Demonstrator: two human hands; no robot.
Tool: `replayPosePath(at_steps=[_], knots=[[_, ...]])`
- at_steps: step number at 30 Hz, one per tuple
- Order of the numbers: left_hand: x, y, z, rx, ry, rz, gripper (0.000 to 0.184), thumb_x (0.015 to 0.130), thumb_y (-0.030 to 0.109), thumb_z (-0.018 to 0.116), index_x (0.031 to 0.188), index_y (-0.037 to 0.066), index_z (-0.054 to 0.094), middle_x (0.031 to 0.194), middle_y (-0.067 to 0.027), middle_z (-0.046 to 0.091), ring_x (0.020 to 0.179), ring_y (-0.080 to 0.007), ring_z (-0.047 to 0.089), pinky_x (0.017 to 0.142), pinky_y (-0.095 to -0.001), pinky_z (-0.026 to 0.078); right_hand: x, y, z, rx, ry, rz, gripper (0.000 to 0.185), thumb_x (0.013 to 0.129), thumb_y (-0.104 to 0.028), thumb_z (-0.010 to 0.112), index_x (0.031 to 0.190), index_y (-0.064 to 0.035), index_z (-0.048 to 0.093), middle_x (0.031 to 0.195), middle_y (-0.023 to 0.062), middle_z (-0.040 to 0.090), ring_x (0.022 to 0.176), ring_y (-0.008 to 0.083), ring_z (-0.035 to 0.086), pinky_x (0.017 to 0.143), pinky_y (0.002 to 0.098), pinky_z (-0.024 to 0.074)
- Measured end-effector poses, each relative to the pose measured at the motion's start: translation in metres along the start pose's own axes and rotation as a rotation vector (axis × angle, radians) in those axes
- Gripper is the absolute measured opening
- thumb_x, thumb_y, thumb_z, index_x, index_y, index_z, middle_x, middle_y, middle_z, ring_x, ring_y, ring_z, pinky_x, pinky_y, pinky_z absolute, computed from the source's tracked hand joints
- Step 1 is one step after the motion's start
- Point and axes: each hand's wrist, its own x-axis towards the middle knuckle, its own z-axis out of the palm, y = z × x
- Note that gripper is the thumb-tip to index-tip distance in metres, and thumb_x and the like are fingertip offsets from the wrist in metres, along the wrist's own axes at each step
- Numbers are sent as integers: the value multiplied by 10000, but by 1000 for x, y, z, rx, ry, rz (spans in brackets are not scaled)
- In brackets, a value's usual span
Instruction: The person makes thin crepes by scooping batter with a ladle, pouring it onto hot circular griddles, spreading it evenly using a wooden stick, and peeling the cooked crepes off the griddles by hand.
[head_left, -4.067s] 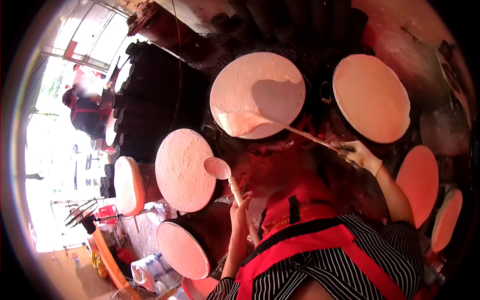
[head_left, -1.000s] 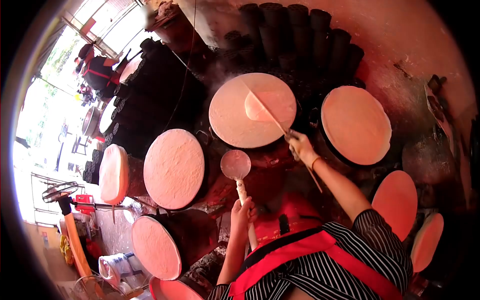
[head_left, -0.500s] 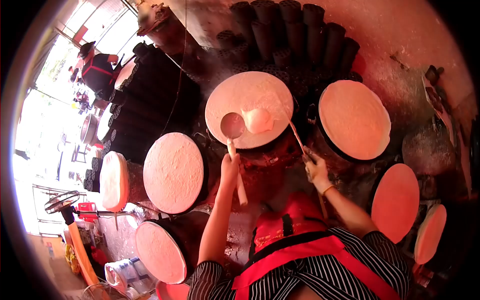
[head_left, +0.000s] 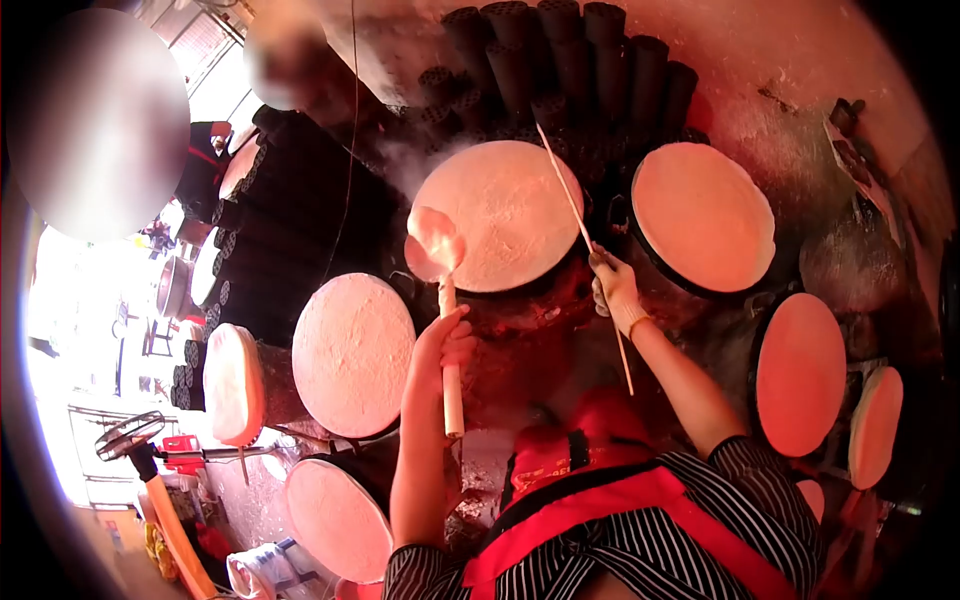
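My left hand (head_left: 447,340) is wrapped round the pale handle of a ladle (head_left: 434,243). The ladle's bowl, with pale batter in it, is over the left edge of the middle round griddle (head_left: 505,215). A thin, rough pale layer covers that griddle. My right hand (head_left: 612,285), in what looks like a light glove, grips a long thin stick (head_left: 566,190). The stick slants up across the griddle's right side, and its lower end points down past my hand. Steam hangs at the griddle's upper left.
Round griddles with pale tops stand at the right (head_left: 702,217), the left (head_left: 353,355), the lower left (head_left: 340,520) and the far right (head_left: 800,374). Black perforated cylinders (head_left: 570,60) are stacked behind. A fan (head_left: 130,436) is at lower left; a person (head_left: 203,165) is at upper left.
The batter lump on the middle griddle is gone from its surface, and batter now shows in the ladle. The ladle has moved slightly left; the stick has swung up over the griddle's right side.
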Motion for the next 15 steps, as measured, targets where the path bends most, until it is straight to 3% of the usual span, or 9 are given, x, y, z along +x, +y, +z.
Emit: replayPosePath(at_steps=[1,3,4,6,8,10,12,13,15], knots=[[-9,-1,-7,3,45,-7,130,942,123,472,839,47,448,584,25,386,426,-29,345,318,-160,267,12,32,-3,-219,-12,-210,364,895,-213,522,1243,-109,548,682,12,574,552,140,519,524,310,437],[-18,10,-30,-26,90,-108,149,939,120,477,814,44,451,575,29,378,414,-32,335,315,-160,252,-8,78,10,-488,-21,-483,376,895,-298,569,1168,-41,599,1005,117,677,939,169,608,867,296,445],[-22,10,-39,-44,111,-160,159,937,119,480,801,42,453,571,30,373,408,-33,330,313,-161,244,-35,78,21,-625,-55,-458,413,879,-330,590,1168,-35,594,1056,175,657,987,180,619,844,315,459],[-38,-11,-48,201,244,-49,153,936,102,478,803,28,463,578,26,370,405,-38,323,335,-149,249,-52,94,24,-717,-223,-475,431,889,-358,574,1179,-39,584,1064,200,638,1035,164,605,834,311,463],[-54,-29,-46,460,391,61,118,940,94,470,876,-2,495,615,13,382,435,-39,333,348,-145,256,-47,75,16,-703,-145,-448,425,891,-371,571,1183,-62,584,1042,180,647,1007,188,626,814,311,473],[-63,-41,-47,510,425,74,114,940,93,469,889,-5,495,621,12,383,439,-39,333,350,-145,257,-17,61,1,-488,95,-536,365,871,-315,604,1166,-99,599,981,176,655,877,252,655,754,316,485],[-63,-52,-48,460,411,56,112,941,93,468,903,-9,496,626,11,383,443,-39,333,351,-145,258,-25,62,-11,-709,119,-415,331,871,-301,596,1152,-128,611,973,182,649,843,281,653,731,323,488],[-60,-57,-45,417,397,45,111,941,93,468,910,-10,496,629,10,384,445,-39,333,352,-145,259,-34,75,-20,-697,-75,-561,314,878,-325,564,1146,-171,617,978,174,646,866,339,638,740,358,493],[-50,-71,-36,313,367,21,111,942,92,467,923,-13,496,635,9,384,449,-39,333,353,-145,260,-71,52,-24,-936,-355,-369,390,850,-387,574,1188,-192,588,992,175,643,903,357,620,778,419,485]])
